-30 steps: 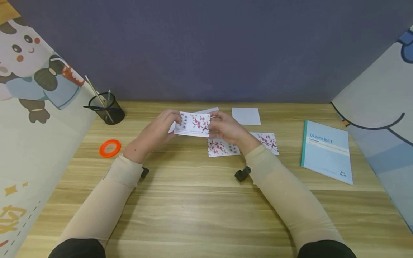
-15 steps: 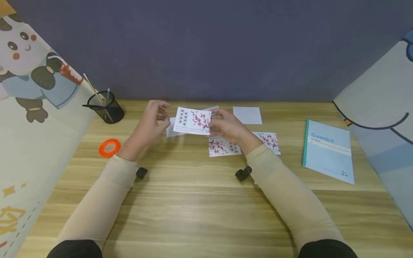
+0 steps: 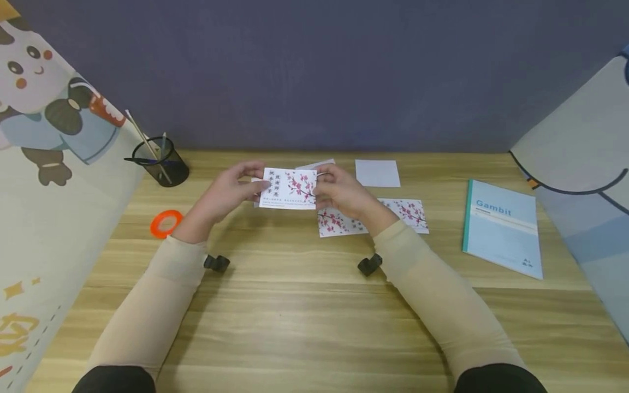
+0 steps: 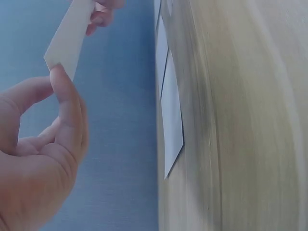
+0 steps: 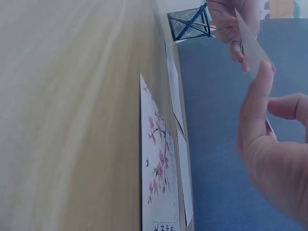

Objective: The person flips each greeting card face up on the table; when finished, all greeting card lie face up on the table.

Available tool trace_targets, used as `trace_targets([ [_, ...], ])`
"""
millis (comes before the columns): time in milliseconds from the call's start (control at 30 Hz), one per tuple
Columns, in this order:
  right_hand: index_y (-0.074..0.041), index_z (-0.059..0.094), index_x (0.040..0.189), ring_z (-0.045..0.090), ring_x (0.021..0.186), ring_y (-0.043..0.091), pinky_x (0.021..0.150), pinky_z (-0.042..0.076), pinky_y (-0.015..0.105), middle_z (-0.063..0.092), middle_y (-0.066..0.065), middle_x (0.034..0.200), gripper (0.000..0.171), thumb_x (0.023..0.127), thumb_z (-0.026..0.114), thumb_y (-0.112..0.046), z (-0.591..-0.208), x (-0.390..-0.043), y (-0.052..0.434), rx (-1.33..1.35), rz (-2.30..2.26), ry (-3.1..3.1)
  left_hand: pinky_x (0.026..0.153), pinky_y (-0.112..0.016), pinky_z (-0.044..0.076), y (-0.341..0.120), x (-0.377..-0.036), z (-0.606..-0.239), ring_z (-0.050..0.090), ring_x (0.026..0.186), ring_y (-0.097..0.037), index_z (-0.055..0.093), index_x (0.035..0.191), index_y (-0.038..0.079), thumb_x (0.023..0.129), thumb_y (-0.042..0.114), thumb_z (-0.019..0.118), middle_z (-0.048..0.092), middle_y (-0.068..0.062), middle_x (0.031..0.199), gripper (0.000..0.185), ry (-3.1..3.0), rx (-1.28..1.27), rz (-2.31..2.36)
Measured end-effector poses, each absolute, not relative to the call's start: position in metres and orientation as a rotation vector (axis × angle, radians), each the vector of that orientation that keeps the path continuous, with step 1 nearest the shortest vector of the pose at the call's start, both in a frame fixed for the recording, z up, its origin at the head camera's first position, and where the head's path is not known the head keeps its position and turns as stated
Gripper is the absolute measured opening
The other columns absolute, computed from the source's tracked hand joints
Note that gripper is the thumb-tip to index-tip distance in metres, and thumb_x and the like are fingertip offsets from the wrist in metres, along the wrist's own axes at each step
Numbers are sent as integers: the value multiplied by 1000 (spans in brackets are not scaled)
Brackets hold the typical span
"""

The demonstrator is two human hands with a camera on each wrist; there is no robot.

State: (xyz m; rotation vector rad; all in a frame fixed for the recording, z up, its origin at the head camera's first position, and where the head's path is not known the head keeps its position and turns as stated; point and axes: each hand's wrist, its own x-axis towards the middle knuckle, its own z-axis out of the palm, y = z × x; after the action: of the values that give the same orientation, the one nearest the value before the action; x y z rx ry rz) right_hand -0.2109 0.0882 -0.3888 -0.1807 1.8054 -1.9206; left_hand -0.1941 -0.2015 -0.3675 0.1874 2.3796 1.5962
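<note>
A white card (image 3: pixel 289 188) printed with pink blossom branches and dark characters is held up over the back of the table. My left hand (image 3: pixel 223 194) pinches its left end between thumb and fingers; the left wrist view has the card (image 4: pixel 67 41) edge-on at the fingertips. At the opposite end, my right hand (image 3: pixel 346 197) grips the card's right edge. In the right wrist view, the right thumb and fingers (image 5: pixel 262 86) close on it. Below the right hand lie blossom cards (image 3: pixel 336 224), partly covered by that hand and wrist.
A blank white card (image 3: pixel 377 173) lies at the back, with more white paper partly hidden behind the held card. An orange tape roll (image 3: pixel 166 224) and a black mesh pen holder (image 3: pixel 167 166) stand left. A Gambit notebook (image 3: pixel 503 229) lies right, and a dark partition (image 3: pixel 314 76) rises behind.
The left hand has let go of the card's left end, moved away with fingers apart, then come back to pinch it. The card has shifted slightly left and down; the right hand keeps its grip.
</note>
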Motion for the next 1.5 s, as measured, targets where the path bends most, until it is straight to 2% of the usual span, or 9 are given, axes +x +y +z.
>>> trace_targets([
  [233, -6, 42, 152, 64, 90, 21, 77, 67, 34, 52, 8, 115, 58, 98, 61, 3, -390, -209, 86, -191, -1812, 1929, 80, -29, 66, -200, -197, -369, 71, 85, -15, 50, 154, 6, 101, 15, 74, 54, -16, 141, 59, 2339, 123, 1578],
  [300, -6, 41, 153, 65, 91, 21, 79, 67, 35, 53, 8, 115, 58, 99, 62, 1, -390, -209, 86, -194, -1784, 1959, 81, -30, 66, -199, -197, -368, 71, 86, -15, 48, 155, 4, 101, 14, 74, 54, -18, 142, 61, 2340, 125, 1560],
  [567, -8, 43, 153, 68, 85, 20, 78, 68, 37, 61, 12, 117, 57, 103, 70, -10, -392, -208, 85, -184, -1685, 1981, 93, -45, 67, -198, -198, -370, 69, 93, -19, 49, 153, 5, 101, 12, 73, 52, -19, 142, 58, 2333, 112, 1449],
  [833, -4, 41, 151, 73, 74, 21, 82, 69, 41, 66, 13, 110, 60, 101, 73, -10, -399, -206, 80, -244, -1548, 1994, 86, -36, 68, -203, -196, -376, 69, 91, -15, 51, 146, -2, 100, 8, 72, 51, -22, 141, 52, 2296, 135, 1339],
  [1000, -2, 41, 147, 72, 74, 20, 77, 69, 38, 68, 13, 101, 57, 101, 73, -12, -400, -205, 76, -337, -1410, 2093, 82, -29, 67, -205, -192, -377, 69, 91, -18, 47, 147, -2, 101, 10, 71, 45, -20, 141, 54, 2255, 122, 1288],
  [1167, -2, 41, 147, 71, 70, 19, 72, 67, 36, 69, 11, 94, 57, 102, 73, -15, -398, -203, 74, -388, -1294, 2164, 79, -28, 66, -206, -192, -379, 69, 89, -19, 46, 145, -1, 100, 7, 71, 44, -20, 139, 53, 2225, 107, 1274],
  [1333, -5, 44, 145, 68, 72, 19, 70, 64, 32, 69, 9, 100, 54, 103, 73, -19, -396, -201, 71, -422, -1144, 2252, 78, -29, 67, -206, -191, -383, 69, 88, -20, 45, 142, -3, 98, 3, 72, 45, -20, 134, 52, 2226, 124, 1268],
  [1500, -6, 48, 142, 64, 73, 15, 78, 56, 31, 69, 6, 107, 52, 101, 74, -26, -394, -198, 67, -522, -902, 2413, 78, -32, 68, -205, -189, -388, 71, 86, -21, 42, 140, -5, 97, 0, 72, 43, -18, 123, 53, 2209, 132, 1262],
])
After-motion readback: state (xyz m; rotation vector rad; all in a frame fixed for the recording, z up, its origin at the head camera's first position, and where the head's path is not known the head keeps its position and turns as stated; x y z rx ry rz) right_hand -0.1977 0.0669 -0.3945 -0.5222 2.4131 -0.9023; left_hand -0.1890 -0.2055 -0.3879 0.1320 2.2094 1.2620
